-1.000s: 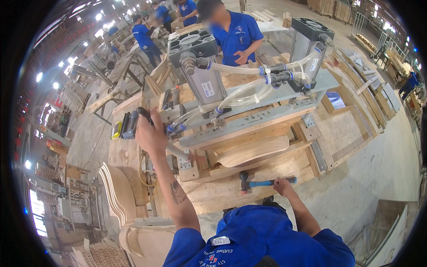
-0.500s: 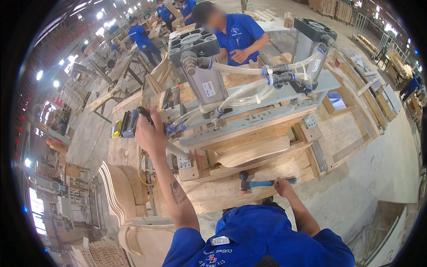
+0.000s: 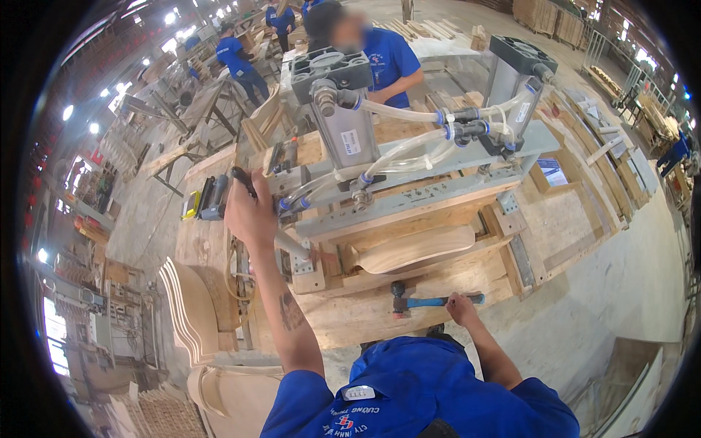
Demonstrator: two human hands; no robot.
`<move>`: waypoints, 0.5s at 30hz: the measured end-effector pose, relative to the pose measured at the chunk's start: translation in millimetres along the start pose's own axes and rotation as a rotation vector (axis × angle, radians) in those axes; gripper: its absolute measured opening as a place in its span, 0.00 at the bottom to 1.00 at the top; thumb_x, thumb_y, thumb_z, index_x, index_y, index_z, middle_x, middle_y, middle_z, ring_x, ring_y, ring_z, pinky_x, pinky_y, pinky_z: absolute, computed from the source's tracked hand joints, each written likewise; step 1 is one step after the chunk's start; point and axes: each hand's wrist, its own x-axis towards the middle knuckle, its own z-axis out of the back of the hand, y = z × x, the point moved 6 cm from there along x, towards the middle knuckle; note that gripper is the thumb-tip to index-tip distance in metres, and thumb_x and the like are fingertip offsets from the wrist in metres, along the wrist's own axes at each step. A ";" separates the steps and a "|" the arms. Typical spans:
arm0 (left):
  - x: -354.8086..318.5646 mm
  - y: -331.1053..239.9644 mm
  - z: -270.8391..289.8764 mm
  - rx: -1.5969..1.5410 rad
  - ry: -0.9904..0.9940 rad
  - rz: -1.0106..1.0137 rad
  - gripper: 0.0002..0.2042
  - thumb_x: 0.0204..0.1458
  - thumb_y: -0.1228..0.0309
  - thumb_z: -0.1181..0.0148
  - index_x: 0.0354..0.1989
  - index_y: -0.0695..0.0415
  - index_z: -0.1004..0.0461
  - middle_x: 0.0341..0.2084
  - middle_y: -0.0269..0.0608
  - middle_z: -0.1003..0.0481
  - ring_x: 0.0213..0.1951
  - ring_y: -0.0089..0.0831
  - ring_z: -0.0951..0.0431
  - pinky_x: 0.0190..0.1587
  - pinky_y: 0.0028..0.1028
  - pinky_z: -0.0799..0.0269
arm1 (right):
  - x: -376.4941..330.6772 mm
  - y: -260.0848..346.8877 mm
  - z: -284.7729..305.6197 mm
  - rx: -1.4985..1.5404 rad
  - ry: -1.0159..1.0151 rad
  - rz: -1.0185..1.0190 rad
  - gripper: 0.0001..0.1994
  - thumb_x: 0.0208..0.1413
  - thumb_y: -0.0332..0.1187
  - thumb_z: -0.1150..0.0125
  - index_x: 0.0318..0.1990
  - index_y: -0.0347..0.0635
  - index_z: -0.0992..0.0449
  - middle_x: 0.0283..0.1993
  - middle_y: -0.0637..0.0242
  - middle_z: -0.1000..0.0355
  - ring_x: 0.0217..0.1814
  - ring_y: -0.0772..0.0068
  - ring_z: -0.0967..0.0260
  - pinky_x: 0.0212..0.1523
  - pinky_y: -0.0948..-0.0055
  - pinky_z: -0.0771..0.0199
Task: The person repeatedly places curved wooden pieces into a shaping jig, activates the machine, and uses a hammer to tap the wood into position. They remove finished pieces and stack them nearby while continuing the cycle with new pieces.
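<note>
My left hand (image 3: 250, 217) is closed around a black lever (image 3: 244, 179) at the left end of a grey pneumatic press (image 3: 409, 208). Two upright cylinders with clear hoses (image 3: 409, 150) and blue fittings rise from the press frame. Beneath its beam lies a curved pale wood panel (image 3: 418, 249), seated in a wooden mould. In my right hand (image 3: 461, 309) is a mallet (image 3: 427, 301) with a blue handle, gripped near the handle's end. Its dark head, red at one face, rests on or just over the bench's front edge.
A stapler-like tool (image 3: 212, 197) in grey and yellow sits left of the lever. Curved wood pieces (image 3: 191, 306) are stacked at the lower left. Across the bench stands a co-worker (image 3: 391, 66) in blue. Wooden frames (image 3: 577, 201) extend on the right.
The view has tilted slightly. Across the bench, the co-worker has shifted left and lowered an arm. My left hand keeps its hold on the lever; my right hand still grips the mallet.
</note>
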 end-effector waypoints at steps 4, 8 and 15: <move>-0.5 -3.0 2.6 0.014 -0.024 -0.015 0.13 0.60 0.59 0.51 0.37 0.53 0.23 0.30 0.44 0.21 0.35 0.47 0.22 0.37 0.39 0.30 | 0.1 0.9 0.4 -0.002 0.050 -0.015 0.08 0.51 0.34 0.39 0.33 0.43 0.31 0.32 0.57 0.27 0.44 0.48 0.32 0.45 0.54 0.33; 0.4 -3.0 1.4 -0.043 -0.007 -0.020 0.13 0.60 0.60 0.51 0.37 0.54 0.24 0.30 0.45 0.22 0.35 0.48 0.22 0.36 0.39 0.30 | 0.6 0.6 1.2 -0.011 0.059 -0.011 0.08 0.51 0.34 0.39 0.33 0.43 0.31 0.31 0.57 0.27 0.43 0.48 0.31 0.44 0.54 0.32; 0.2 0.8 0.0 0.018 -0.017 -0.026 0.13 0.59 0.60 0.51 0.36 0.55 0.24 0.29 0.47 0.22 0.33 0.50 0.23 0.35 0.41 0.31 | -0.6 0.8 0.9 0.013 0.031 -0.012 0.08 0.51 0.35 0.40 0.33 0.43 0.30 0.31 0.55 0.27 0.43 0.47 0.31 0.43 0.53 0.32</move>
